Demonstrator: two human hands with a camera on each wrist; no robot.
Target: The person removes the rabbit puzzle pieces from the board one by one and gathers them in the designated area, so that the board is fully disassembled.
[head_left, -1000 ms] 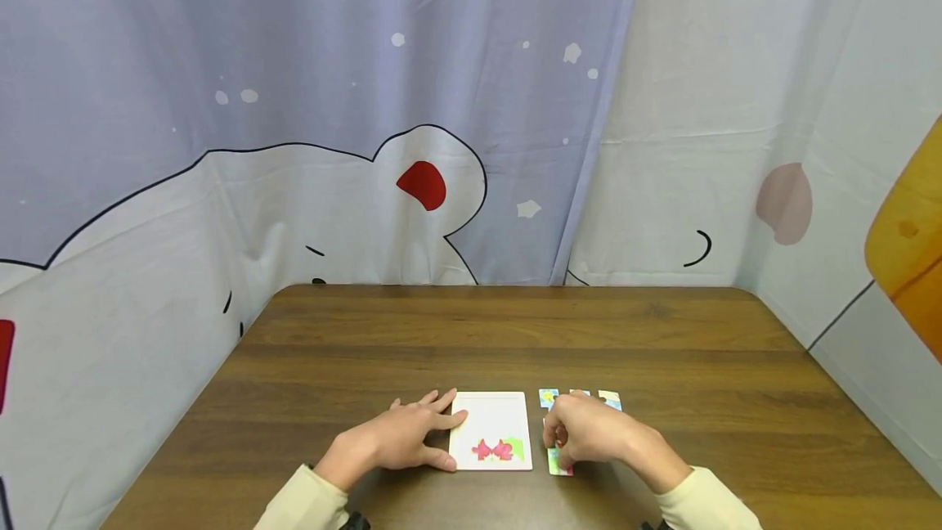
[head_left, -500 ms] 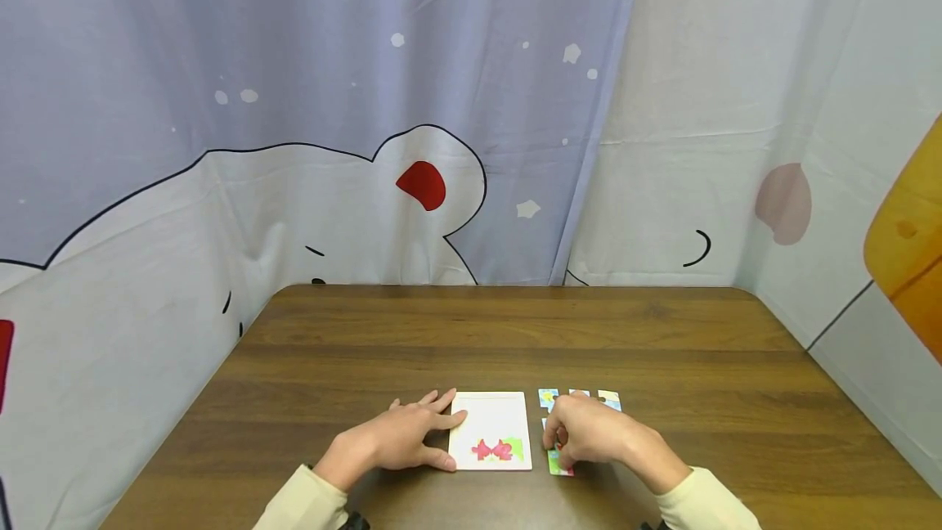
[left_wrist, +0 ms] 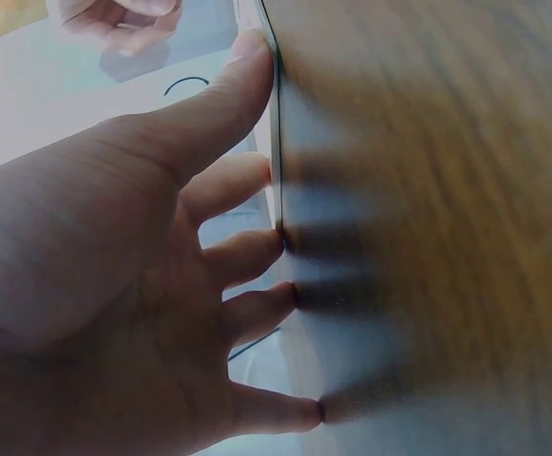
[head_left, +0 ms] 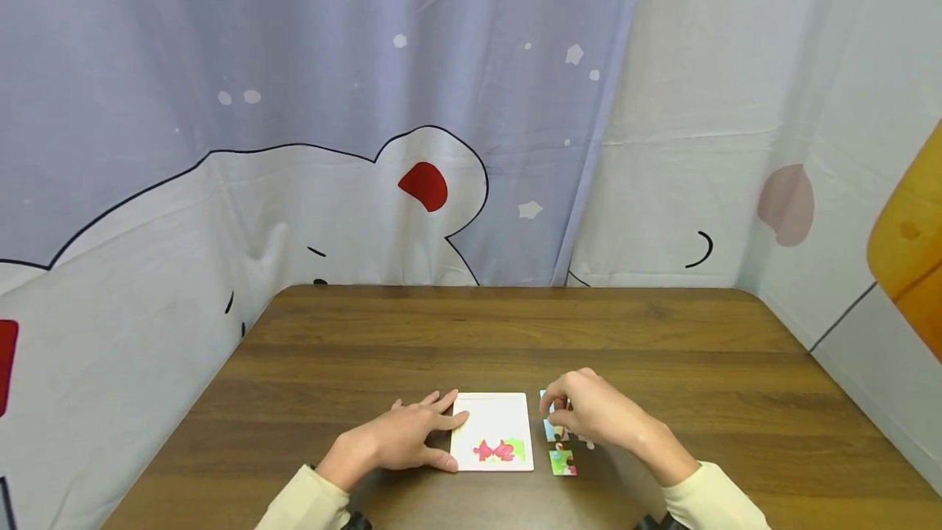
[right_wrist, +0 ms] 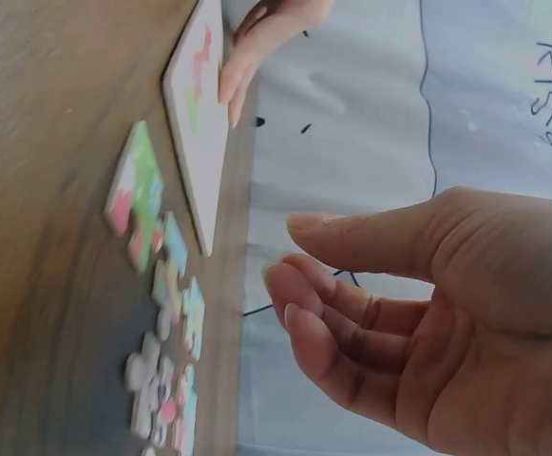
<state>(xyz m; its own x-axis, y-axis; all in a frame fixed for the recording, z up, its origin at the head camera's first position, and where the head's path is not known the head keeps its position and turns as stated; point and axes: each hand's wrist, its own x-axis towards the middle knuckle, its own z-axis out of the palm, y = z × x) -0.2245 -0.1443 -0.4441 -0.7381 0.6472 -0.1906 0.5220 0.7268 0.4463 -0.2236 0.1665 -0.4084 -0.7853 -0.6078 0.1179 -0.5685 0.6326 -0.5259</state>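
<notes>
A square white puzzle board (head_left: 491,418) lies on the table, with pink and green puzzle parts along its near edge. My left hand (head_left: 397,437) rests at its left side. Thumb and fingers are spread and touch the board's edge and the table. Just right of the board, my right hand (head_left: 598,409) is raised above loose puzzle pieces. In the right wrist view, its thumb and bent fingers stand apart, holding nothing. One green-and-pink puzzle piece (head_left: 562,463) lies nearest to me. Other pieces (right_wrist: 166,389) are partly hidden under the right hand in the head view.
The brown wooden table (head_left: 412,334) reaches back to a printed curtain (head_left: 331,203) that hangs behind it and along both sides. Cream sleeves (head_left: 712,497) cover both forearms.
My right hand has lifted off the near puzzle pieces and moved slightly away from me, uncovering the green-and-pink one. The left hand and board have stayed in place.
</notes>
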